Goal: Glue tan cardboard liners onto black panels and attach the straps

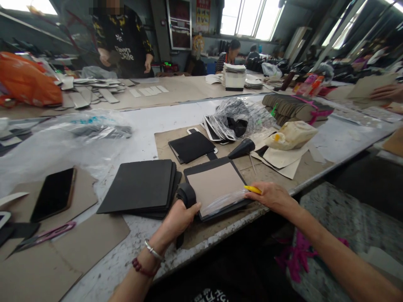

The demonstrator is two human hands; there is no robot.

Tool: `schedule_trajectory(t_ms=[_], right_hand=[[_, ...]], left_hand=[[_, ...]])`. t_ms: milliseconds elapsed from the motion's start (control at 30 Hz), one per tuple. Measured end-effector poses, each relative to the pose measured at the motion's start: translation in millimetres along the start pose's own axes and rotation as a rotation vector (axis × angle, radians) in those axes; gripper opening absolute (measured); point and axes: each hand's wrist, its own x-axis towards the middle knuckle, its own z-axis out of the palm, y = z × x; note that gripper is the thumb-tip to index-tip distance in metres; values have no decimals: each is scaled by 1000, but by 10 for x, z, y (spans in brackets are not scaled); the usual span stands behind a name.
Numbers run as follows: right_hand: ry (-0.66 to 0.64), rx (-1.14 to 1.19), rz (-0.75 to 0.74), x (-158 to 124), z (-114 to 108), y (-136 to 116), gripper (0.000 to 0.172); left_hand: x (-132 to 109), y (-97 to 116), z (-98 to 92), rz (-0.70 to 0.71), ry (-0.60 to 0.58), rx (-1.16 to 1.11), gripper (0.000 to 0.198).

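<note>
My left hand (181, 216) is closed on the near left corner of a black panel (204, 165), thumb on top. Over that hand arches a wide black strap (188, 193). On the panel lies a beige sheet (217, 184), with a shiny, wet-looking streak along its near edge. At the panel's right edge, my right hand (270, 195) pinches a narrow yellow tool (252, 189); its tip meets the streak's right end. Left of the panel sits a stack of black sheets (137, 184). Just beyond are a black folded piece (192, 147) and a black cone-shaped nozzle (242, 147).
A phone (54, 193) and pink-handled scissors (47, 235) lie at left. Beyond the panel are a plastic bag of parts (241, 117), a yellowed plastic bottle (292, 135) and a bundle of grey pieces (289, 108). A person (121, 42) stands across the table.
</note>
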Motion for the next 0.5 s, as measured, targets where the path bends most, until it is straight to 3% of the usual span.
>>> schedule_trajectory(t_ms=[167,367,500], right_hand=[[4,-6,-127,0,12,-229,35],[22,-75,-34,-38,2,-129,35],[34,-72,-167,-51,31,-488,37]], left_hand=[[-14,3,7,-23,10,3,38],[-22,37,35,-50,25,-45,36],[-18,37,31,-54,33,-71,33]])
